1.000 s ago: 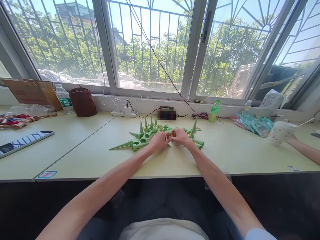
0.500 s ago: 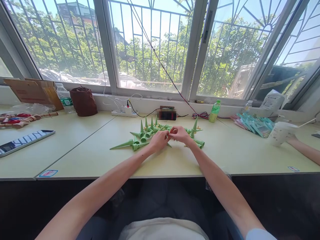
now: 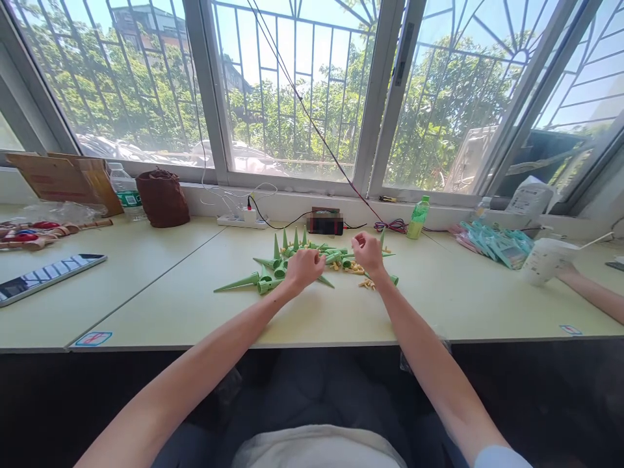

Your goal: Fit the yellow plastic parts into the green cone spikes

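Note:
My left hand (image 3: 305, 266) is closed low over the left part of a pile of green plastic cones (image 3: 244, 282), its fingers curled and turned away. Whatever it may hold is hidden. From beneath it the tip of one green cone (image 3: 326, 281) points toward the right. My right hand (image 3: 369, 252) is held above the pile's right side with thumb and fingers pinched together; I cannot make out anything in them. Small yellow pegs (image 3: 355, 267) lie scattered between and below the hands. Several cones stand upright (image 3: 296, 239) at the back, others lie on their sides.
A phone (image 3: 53, 278) lies at left, near a brown pouch (image 3: 163, 198) and a water bottle (image 3: 129, 192). Behind the pile are a power strip (image 3: 241, 221) and a green bottle (image 3: 418, 217). Teal packets (image 3: 497, 244), a white cup (image 3: 548, 261) and another person's arm (image 3: 595, 292) are at right.
My hands were together above the pile and have moved apart. The left shifted a little left, the right moved right and slightly up, uncovering yellow pegs and green cones between them.

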Action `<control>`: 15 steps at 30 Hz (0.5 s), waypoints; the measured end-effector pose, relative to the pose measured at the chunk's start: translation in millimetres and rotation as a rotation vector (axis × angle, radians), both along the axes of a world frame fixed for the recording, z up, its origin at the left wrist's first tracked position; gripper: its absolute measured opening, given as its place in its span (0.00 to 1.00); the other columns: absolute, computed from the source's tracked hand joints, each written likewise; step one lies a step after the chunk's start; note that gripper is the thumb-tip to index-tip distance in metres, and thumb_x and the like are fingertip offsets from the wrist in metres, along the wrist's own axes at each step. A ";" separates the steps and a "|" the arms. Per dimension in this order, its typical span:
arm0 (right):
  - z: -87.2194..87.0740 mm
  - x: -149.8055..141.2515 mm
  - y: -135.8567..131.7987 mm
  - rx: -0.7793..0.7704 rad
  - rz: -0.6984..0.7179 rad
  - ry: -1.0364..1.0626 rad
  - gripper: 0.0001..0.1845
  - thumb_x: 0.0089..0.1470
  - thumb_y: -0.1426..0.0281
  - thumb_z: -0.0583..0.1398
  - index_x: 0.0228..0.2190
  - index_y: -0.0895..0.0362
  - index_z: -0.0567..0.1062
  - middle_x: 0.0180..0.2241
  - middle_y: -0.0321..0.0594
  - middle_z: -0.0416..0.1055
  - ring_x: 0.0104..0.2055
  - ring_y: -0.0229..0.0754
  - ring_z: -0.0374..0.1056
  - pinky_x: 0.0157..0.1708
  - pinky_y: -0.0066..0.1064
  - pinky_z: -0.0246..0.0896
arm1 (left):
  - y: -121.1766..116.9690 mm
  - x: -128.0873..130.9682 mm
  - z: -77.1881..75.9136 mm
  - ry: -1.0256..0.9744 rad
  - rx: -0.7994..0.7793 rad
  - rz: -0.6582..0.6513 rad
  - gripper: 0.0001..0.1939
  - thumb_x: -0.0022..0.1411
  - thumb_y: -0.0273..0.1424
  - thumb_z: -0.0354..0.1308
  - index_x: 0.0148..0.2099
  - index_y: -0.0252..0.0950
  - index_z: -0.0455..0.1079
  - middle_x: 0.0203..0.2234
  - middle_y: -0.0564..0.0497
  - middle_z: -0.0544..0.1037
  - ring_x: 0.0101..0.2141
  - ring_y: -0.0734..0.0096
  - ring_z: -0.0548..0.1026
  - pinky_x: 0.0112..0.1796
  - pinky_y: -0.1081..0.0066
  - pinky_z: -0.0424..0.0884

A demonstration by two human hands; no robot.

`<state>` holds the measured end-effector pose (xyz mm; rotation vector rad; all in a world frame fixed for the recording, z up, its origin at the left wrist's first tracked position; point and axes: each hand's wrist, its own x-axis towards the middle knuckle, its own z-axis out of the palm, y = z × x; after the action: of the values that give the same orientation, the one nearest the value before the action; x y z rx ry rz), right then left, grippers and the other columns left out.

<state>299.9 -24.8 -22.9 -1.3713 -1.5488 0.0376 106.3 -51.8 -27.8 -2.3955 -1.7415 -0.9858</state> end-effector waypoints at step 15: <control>-0.7 7.0 -3.2 -0.361 -0.125 -0.348 0.11 0.55 0.74 0.56 0.39 0.57 0.77 0.38 0.48 0.77 0.43 0.45 0.71 0.40 0.31 0.62 | -3.4 -23.8 27.3 0.517 -0.241 -0.102 0.05 0.43 0.21 0.57 0.22 0.36 0.68 0.25 0.45 0.74 0.31 0.58 0.75 0.32 0.67 0.65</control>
<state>306.9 -28.0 -23.6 -1.8328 -1.7996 0.0016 82.5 -55.2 -0.5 -2.5823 -1.6216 -0.1267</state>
